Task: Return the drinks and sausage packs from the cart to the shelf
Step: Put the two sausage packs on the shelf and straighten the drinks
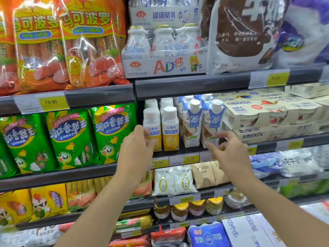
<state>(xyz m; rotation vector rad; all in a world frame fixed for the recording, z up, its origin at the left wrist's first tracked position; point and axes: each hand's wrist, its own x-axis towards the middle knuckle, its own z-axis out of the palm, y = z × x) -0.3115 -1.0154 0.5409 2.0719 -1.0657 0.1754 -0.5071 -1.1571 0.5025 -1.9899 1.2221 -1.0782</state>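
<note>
My left hand [136, 147] reaches to the middle shelf, its fingers and thumb curled on the lower left side of a white-capped yoghurt bottle with a yellow label [152, 122]. The bottle stands at the shelf front beside a matching bottle [170, 128]. My right hand [229, 152] is blurred, fingers spread, just in front of the base of a blue-and-white drink carton [212, 120] that stands next to a twin carton [192, 122]. Orange sausage packs [89, 45] and green sausage packs [71, 138] fill the left shelves. The cart is out of view.
The shelf edge [178, 158] carries yellow price tags. Cream yoghurt multipacks [267, 111] sit right of the cartons. AD calcium milk packs [163, 50] stand above. White milk pouches [170, 180], jars [179, 211] and more sausages lie below.
</note>
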